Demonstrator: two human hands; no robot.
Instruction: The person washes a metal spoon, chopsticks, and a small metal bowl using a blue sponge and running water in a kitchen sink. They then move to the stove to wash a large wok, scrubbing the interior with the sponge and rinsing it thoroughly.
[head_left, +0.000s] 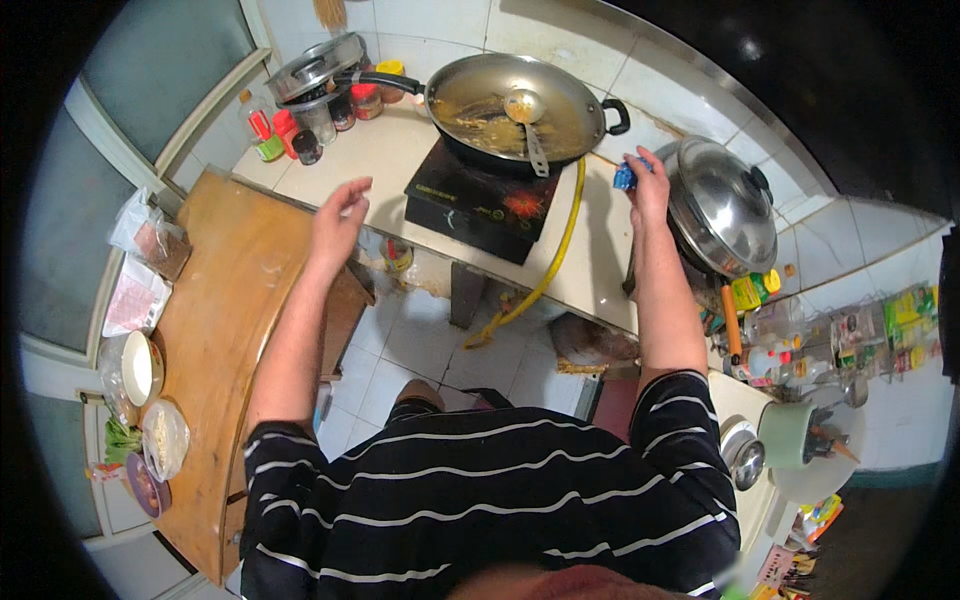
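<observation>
Fingers slightly curled and apart, my left hand (342, 221) hovers empty near the counter's front edge. My right hand (648, 184) grips a small blue object (622, 177), perhaps a packet or a scrubber, between thumb and fingers, just left of a lidded metal pot (724, 206). Between my hands a wok (555, 90) sits on a black induction cooker (480, 210), its long handle pointing left. Yellowish residue coats the inside of the wok. A metal ladle (535, 146) rests in it, bowl down in the residue and handle over the near rim.
A yellow hose (568, 240) runs over the counter's front edge. Seasoning jars (366, 101) and a bottle (261, 127) stand at the back left. A wooden table (225, 300) at left bears a white bowl (142, 367) and bags. Bottles (765, 364) line the right wall.
</observation>
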